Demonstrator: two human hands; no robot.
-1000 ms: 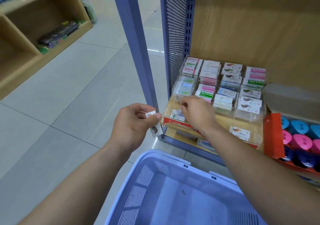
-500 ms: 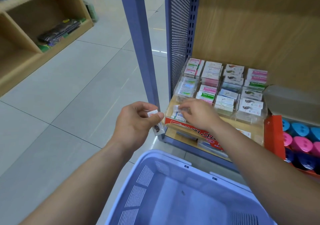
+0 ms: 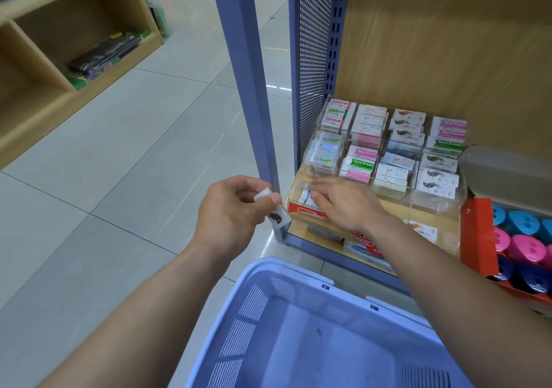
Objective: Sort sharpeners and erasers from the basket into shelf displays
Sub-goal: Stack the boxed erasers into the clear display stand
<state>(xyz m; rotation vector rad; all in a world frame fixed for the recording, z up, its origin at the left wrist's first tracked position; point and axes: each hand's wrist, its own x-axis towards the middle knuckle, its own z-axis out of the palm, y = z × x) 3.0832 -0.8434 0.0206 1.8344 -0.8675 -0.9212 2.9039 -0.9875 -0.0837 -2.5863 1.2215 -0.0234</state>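
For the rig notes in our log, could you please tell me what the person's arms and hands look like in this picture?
The left hand and right hand are bare: no gloves, and no rings that I can make out. The left forearm and right forearm are uncovered to the frame's edge, with no sleeve, watch or band in view.

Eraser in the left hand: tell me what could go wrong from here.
The left hand pinches the eraser only at the fingertips, clear of the display; a slip could send it to the floor.
The right hand reaches into the clear display's front-left compartment; a nudge could topple the stacked erasers behind.
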